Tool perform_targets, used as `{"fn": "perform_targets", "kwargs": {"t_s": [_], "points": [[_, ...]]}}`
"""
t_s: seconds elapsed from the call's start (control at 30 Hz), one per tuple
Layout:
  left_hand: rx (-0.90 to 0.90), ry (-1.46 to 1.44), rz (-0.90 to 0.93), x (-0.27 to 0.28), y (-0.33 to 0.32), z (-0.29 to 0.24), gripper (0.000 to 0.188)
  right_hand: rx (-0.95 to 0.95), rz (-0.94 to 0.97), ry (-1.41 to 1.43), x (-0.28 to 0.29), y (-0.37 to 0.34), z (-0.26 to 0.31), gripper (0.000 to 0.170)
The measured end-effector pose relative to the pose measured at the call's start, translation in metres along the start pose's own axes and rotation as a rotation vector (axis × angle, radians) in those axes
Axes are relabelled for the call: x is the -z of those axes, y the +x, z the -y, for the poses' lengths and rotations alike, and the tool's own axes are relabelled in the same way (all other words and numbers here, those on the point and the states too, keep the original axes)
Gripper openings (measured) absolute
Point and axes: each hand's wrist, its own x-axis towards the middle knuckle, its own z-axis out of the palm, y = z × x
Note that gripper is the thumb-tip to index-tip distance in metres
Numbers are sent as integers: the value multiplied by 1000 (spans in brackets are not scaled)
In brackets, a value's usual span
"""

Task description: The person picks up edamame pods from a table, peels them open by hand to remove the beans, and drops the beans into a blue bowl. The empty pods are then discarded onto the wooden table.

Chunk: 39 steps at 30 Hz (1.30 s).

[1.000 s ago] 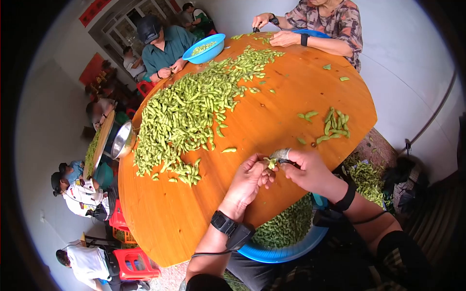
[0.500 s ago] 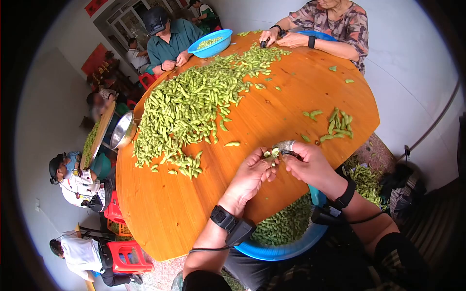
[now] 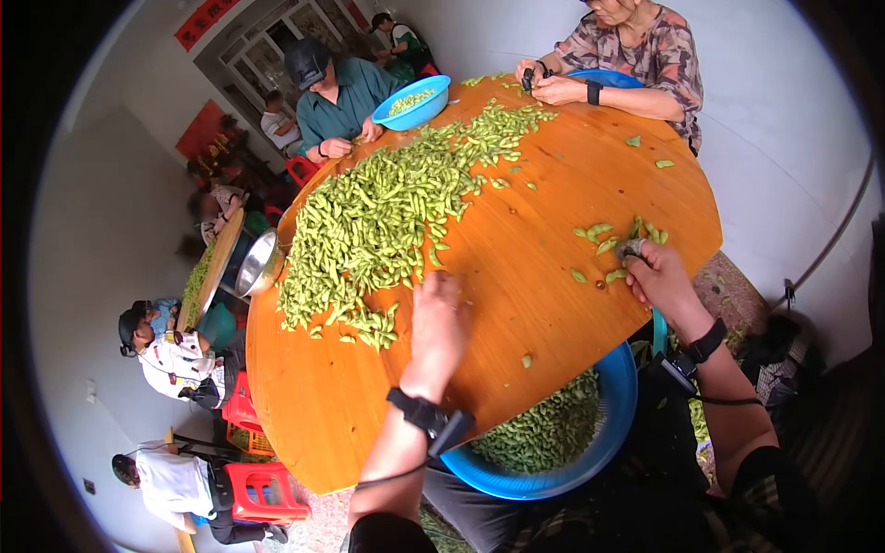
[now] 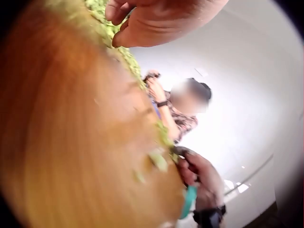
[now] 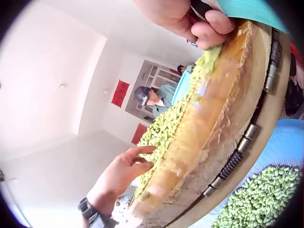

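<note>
My left hand [image 3: 439, 318] reaches over the near edge of the large pile of green soybean pods [image 3: 369, 221], its fingers extended and holding nothing. In the right wrist view that hand's fingers and thumb stand apart beside the heap. At the table's right side my right hand [image 3: 659, 278] has curled fingers around a small dark tool [image 5: 201, 8], mostly hidden by the hand. A grey covering [image 3: 631, 249] wraps one fingertip. A green pod [image 5: 212, 59] shows right at those fingertips, over a small group of pods [image 3: 599, 232].
Below the wooden table's [image 3: 516, 276] near edge sits a blue basin [image 3: 619, 396] of shelled green beans [image 3: 544, 424]. Across the table, two people work beside blue bowls [image 3: 412, 103]. A metal bowl [image 3: 260, 263] stands left, near red stools [image 3: 263, 490].
My hands have parted from the opened pod they worked together. The left moved left to the pile; the right moved right and away to the small group of pods.
</note>
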Motion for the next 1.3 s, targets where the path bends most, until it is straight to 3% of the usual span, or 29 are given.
{"fn": "perform_targets", "kwargs": {"t_s": [0.07,0.23,0.33,0.37,0.43,0.7,0.93,1.3], "points": [[53,-43,28,-23,4,42,17,94,21,-88,-4,-3,-1,11],[74,-253,46,-22,5,23,9,125,206,-87,-21,-20,12,19],[321,-791,342,-19,-13,-18,17,40,354,-37,-48,-31,27,23],[311,-793,352,-17,-15,-32,17,-9,425,2,-56,-33,31,23],[336,-1132,418,-14,-19,-49,28,-49,487,54,-68,-32,30,19],[87,-811,338,-15,-26,-48,42,-17,484,49,-82,-41,35,13],[98,-801,255,-19,-27,-39,40,-24,499,116,-95,-42,35,13],[163,-912,301,-19,-30,-35,37,-105,503,228,-99,-41,30,11]]}}
